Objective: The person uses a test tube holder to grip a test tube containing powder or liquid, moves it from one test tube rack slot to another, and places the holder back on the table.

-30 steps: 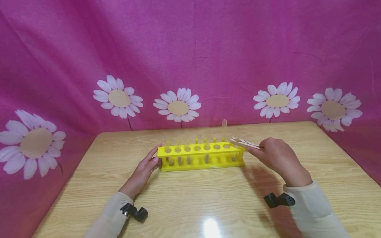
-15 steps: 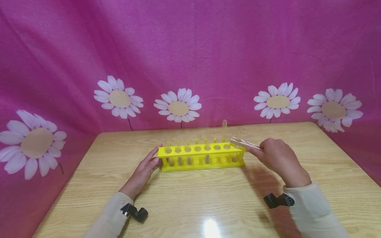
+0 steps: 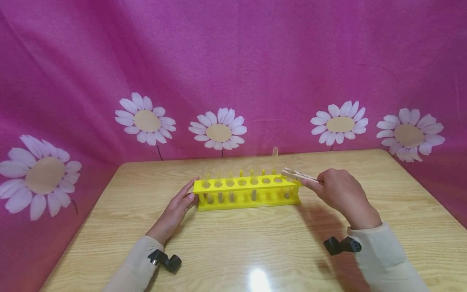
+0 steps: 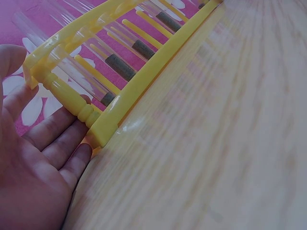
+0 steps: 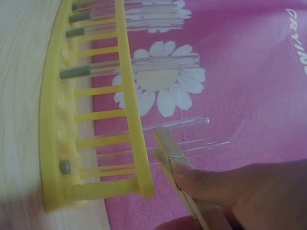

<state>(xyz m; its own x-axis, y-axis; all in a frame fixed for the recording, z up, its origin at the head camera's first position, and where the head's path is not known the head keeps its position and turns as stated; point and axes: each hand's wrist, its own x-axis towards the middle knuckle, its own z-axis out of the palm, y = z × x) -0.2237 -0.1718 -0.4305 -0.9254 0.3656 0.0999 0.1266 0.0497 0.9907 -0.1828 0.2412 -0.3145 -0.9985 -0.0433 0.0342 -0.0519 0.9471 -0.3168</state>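
Note:
A yellow test tube rack stands on the table, with several clear test tubes in it, some with dark grey contents at the bottom. My left hand holds the rack's left end; in the left wrist view its fingers lie against the turned end post. At the other end, my right hand grips a wooden test tube holder with a spring, pinched near its rear. The holder's tip is at the rightmost test tube, just above the top shelf; whether it clamps the glass I cannot tell.
A clear test tube stands taller than the others, bottom up over a peg behind the rack. Wood-grain table lies around the rack. A pink cloth with white flowers hangs at the table's back edge.

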